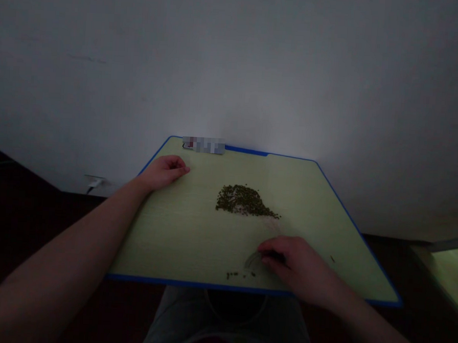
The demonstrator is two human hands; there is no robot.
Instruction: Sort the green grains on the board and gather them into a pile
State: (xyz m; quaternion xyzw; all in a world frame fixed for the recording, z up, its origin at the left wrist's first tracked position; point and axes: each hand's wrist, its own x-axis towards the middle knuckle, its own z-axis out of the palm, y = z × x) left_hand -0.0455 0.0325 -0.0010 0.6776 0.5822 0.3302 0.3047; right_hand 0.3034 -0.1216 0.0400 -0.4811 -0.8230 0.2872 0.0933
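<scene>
A loose heap of small green beans or seeds (241, 199) lies near the middle of the pale yellow-green tabletop (172, 230), with a thin tail toward the right. My right hand (299, 265) is low over the front right of the table, its fingers curled in toward the thumb. Faint curved streaks blur at its fingertips, and what it may hold cannot be made out. Just left of it, several small loose pieces (232, 275) lie near the front edge. My left hand (165, 172) rests at the table's left edge, loosely closed, apart from the heap.
A blue rim (192, 283) edges the table, which stands against a grey wall (234, 64). At the back left lies a blurred-out label or strip (203, 145). Beneath the front edge, a dark round container (235, 305) sits between the legs. One dark sliver (333, 259) lies at right.
</scene>
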